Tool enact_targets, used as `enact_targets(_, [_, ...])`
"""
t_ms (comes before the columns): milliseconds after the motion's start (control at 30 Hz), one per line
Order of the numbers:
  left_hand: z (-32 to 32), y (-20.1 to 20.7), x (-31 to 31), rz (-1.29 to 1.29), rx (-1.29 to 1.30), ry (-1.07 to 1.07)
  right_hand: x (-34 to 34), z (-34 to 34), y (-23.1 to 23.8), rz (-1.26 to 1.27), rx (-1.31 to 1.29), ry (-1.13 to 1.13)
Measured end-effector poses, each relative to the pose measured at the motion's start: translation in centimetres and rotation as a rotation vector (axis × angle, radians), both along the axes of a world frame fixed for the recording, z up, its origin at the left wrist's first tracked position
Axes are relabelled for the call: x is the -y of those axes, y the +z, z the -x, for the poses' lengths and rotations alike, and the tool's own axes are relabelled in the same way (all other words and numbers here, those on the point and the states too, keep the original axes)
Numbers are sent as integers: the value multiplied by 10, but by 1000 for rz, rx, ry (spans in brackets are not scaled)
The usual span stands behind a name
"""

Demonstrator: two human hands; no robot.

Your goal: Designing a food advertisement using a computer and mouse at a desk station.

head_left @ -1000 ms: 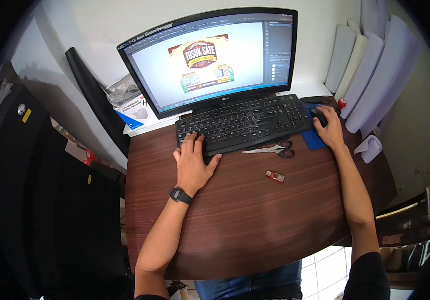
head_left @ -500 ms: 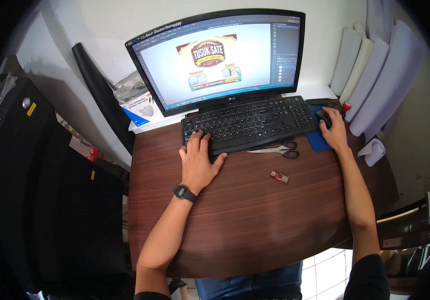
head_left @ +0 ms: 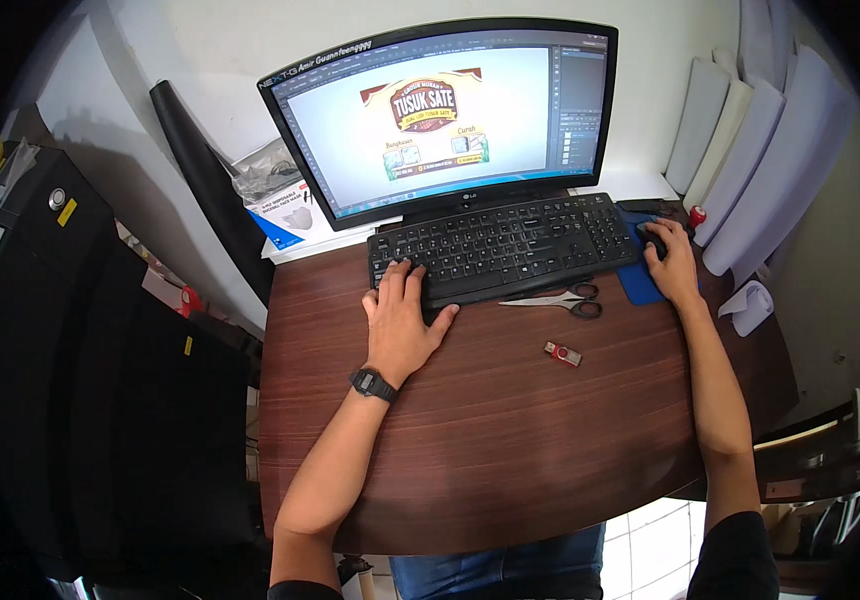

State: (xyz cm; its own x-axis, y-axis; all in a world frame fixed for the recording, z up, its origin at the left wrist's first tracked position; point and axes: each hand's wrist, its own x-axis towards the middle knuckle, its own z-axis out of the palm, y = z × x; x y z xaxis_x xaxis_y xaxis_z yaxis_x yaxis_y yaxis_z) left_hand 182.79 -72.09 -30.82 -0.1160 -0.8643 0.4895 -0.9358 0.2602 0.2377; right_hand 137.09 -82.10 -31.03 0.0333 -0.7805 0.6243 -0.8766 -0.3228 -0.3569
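Observation:
My left hand (head_left: pixel 400 325) rests at the lower left corner of the black keyboard (head_left: pixel 510 246), fingers spread over the keys and thumb out by its front edge. A black digital watch (head_left: pixel 374 385) is on that wrist. On the right, my right hand (head_left: pixel 672 266) is curled over a black mouse (head_left: pixel 653 240), which sits on a blue mouse pad (head_left: pixel 640 284). Behind the keyboard stands a monitor (head_left: pixel 530 110) showing a colourful banner design in an editing program. Scissors with black handles (head_left: pixel 584 300) lie against the keyboard's front edge. Nearer to me is a red and silver USB stick (head_left: pixel 563 354).
Rolls of white and cream sheet (head_left: pixel 760 150) lean on the wall at the right, beside a small red-topped object (head_left: pixel 697 215). A printed box (head_left: pixel 290 215) is left of the monitor. A large black cabinet-like machine (head_left: pixel 100 380) flanks the brown desk (head_left: pixel 490 440).
The whole view has shifted very slightly, so things sit a little further right in it. My left hand stays at the keyboard and my right stays on the mouse.

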Motion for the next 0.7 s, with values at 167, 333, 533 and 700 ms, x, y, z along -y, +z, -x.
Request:
enact_targets(167, [1,1,-1,-6,-6,-7,-1,1,1,11,-19,-4])
enact_targets(333, [0,-1,-1,11,-6,0,-3,-1,2,12,-21,-2])
enact_targets(533, [0,-1,-1,18,-5,-4,-1,0,1,-4,-31,-13])
enact_targets(700, [0,-1,0,23,-2,-7,0,2,-1,0,-27,-7])
